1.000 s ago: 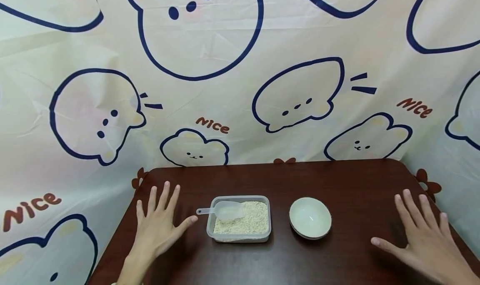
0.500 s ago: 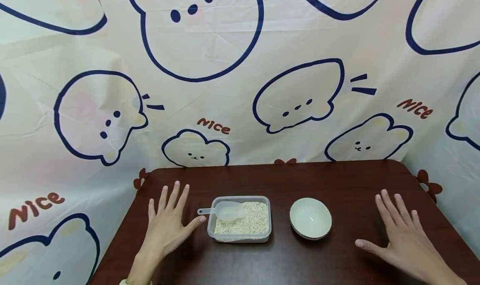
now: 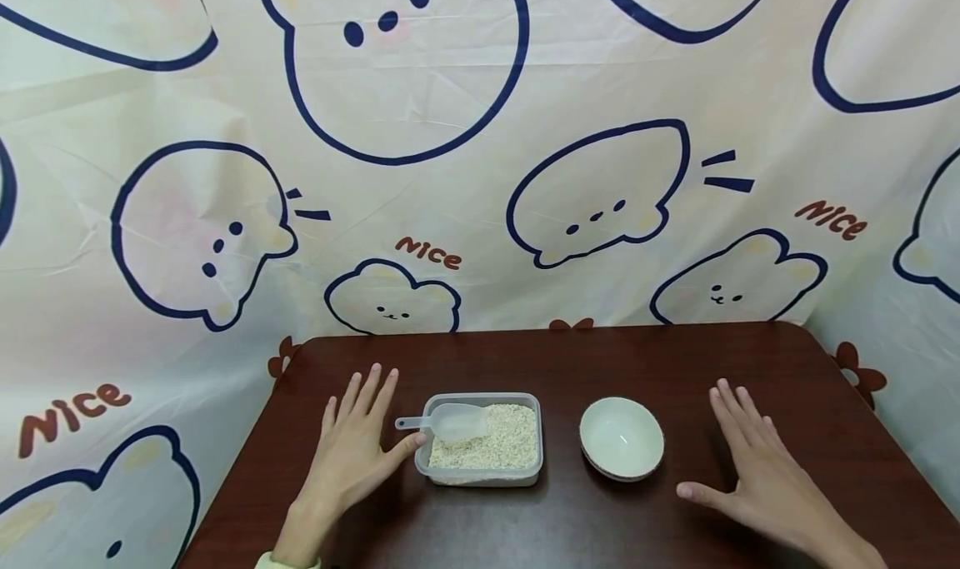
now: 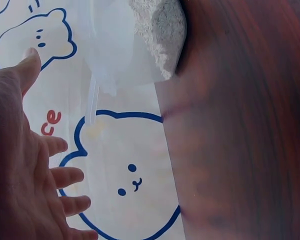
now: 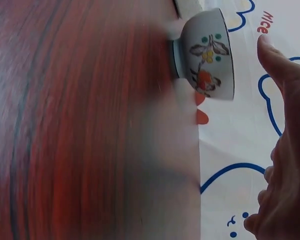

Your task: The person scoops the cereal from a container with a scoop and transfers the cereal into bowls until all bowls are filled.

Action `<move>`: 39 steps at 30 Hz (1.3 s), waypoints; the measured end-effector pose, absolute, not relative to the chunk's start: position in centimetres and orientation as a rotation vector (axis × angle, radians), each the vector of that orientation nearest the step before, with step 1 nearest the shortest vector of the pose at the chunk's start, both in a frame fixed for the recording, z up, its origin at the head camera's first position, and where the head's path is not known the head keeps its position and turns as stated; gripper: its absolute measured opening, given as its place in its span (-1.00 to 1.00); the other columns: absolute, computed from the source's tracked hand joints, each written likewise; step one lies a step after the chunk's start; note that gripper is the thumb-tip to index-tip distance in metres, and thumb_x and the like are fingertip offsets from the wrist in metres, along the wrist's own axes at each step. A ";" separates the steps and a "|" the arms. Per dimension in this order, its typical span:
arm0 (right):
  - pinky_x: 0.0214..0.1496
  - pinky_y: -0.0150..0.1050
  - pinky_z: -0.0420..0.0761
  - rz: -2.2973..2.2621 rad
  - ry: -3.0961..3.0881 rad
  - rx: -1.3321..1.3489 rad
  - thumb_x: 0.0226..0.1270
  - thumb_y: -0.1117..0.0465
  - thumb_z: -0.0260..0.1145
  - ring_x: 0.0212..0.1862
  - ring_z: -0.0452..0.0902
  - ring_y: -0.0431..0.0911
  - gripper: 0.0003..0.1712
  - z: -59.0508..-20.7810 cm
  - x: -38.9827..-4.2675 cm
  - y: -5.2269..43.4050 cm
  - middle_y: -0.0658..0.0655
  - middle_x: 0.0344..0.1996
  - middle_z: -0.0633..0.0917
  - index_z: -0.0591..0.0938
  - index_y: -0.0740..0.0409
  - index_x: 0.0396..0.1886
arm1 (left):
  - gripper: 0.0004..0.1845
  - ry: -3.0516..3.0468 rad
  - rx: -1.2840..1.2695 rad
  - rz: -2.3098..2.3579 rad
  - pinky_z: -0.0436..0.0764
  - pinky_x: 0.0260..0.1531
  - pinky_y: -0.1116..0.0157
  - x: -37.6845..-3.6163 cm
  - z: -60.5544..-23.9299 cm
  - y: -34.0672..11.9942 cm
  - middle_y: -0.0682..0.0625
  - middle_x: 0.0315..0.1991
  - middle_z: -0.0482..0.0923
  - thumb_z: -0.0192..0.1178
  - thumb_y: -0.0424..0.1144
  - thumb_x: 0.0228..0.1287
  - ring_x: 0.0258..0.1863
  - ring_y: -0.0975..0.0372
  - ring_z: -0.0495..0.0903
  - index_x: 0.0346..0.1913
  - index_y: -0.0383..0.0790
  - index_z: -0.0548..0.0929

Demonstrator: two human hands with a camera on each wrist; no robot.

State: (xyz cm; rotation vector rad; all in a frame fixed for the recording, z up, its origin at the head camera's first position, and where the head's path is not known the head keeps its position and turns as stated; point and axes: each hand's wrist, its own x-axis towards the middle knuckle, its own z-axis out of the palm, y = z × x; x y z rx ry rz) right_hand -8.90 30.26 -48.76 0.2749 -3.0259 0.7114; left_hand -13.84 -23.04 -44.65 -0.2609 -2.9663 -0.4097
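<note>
A clear plastic container (image 3: 480,476) holds pale flakes that look like oats (image 3: 512,436). On top of them lies a translucent scoop (image 3: 457,421), its handle poking out over the left rim. My left hand (image 3: 348,456) is just left of the container, fingers spread and thumb tip close to its edge; whether they touch I cannot tell. To the container's right stands a small white bowl (image 3: 621,437); a painted fruit-and-leaf pattern shows on the bowl (image 5: 207,60) in the right wrist view. My right hand (image 3: 772,481), holding nothing, hovers right of the bowl with straight fingers.
Everything stands on a dark brown wooden table (image 3: 570,527). A white cloth (image 3: 480,202) with blue cartoon outlines hangs behind the table and along both sides. A gap of bare tabletop separates the container from the bowl.
Both hands have moved inward: the left one rightward to the container, the right one leftward to the bowl. Container, scoop and bowl have stayed in place.
</note>
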 end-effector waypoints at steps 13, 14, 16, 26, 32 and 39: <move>0.46 0.62 0.18 0.927 -2.998 0.336 0.08 -0.51 0.56 0.80 -0.37 0.15 0.58 -49.4 -9.6 28.0 0.12 0.80 -0.18 -0.28 -0.28 0.80 | 0.07 -2.934 -0.402 -0.567 0.22 0.51 -0.42 -14.4 -45.7 -22.6 -0.18 0.72 0.16 0.42 0.32 0.29 0.67 -0.21 0.20 0.73 -0.01 0.20; 0.39 0.62 0.26 0.921 -3.002 0.336 0.07 -0.53 0.55 0.80 -0.33 0.16 0.58 -49.4 -9.7 27.9 0.11 0.80 -0.17 -0.28 -0.30 0.80 | 0.07 -2.934 -0.413 -0.601 0.25 0.50 -0.41 -14.5 -45.8 -22.6 -0.17 0.71 0.17 0.43 0.30 0.29 0.66 -0.21 0.23 0.73 0.00 0.20; 0.27 0.62 0.38 0.917 -2.996 0.357 0.05 -0.54 0.56 0.79 -0.24 0.22 0.59 -49.6 -9.8 27.7 0.12 0.80 -0.14 -0.27 -0.28 0.80 | 0.06 -2.937 -0.431 -0.675 0.33 0.45 -0.39 -14.6 -46.0 -22.7 -0.15 0.71 0.18 0.44 0.27 0.30 0.63 -0.21 0.27 0.73 0.02 0.20; 0.32 0.62 0.35 1.071 -2.978 0.396 -0.01 -0.45 0.66 0.65 0.06 0.50 0.63 -50.2 -10.7 26.8 0.29 0.77 -0.04 -0.23 -0.25 0.81 | -0.04 -2.878 -0.542 -0.970 0.55 0.32 -0.27 -15.6 -47.5 -23.4 -0.14 0.60 0.38 0.49 0.11 0.34 0.50 -0.12 0.49 0.70 0.04 0.26; 0.31 0.58 0.40 1.115 -2.940 0.404 -0.04 -0.37 0.71 0.61 0.18 0.51 0.61 -50.8 -10.9 26.3 0.35 0.72 0.12 -0.14 -0.21 0.81 | -0.10 -2.811 -0.590 -1.067 0.65 0.22 -0.10 -16.0 -48.1 -23.6 -0.08 0.46 0.57 0.53 -0.03 0.32 0.34 0.02 0.64 0.66 0.07 0.35; 0.33 0.54 0.43 1.149 -2.883 0.434 -0.08 -0.31 0.76 0.60 0.24 0.43 0.58 -51.7 -11.2 25.8 0.32 0.69 0.23 -0.02 -0.16 0.80 | -0.23 -2.785 -0.614 -1.159 0.68 0.15 0.10 -16.4 -48.5 -23.6 0.02 0.27 0.70 0.52 -0.09 0.34 0.22 0.07 0.71 0.57 0.02 0.48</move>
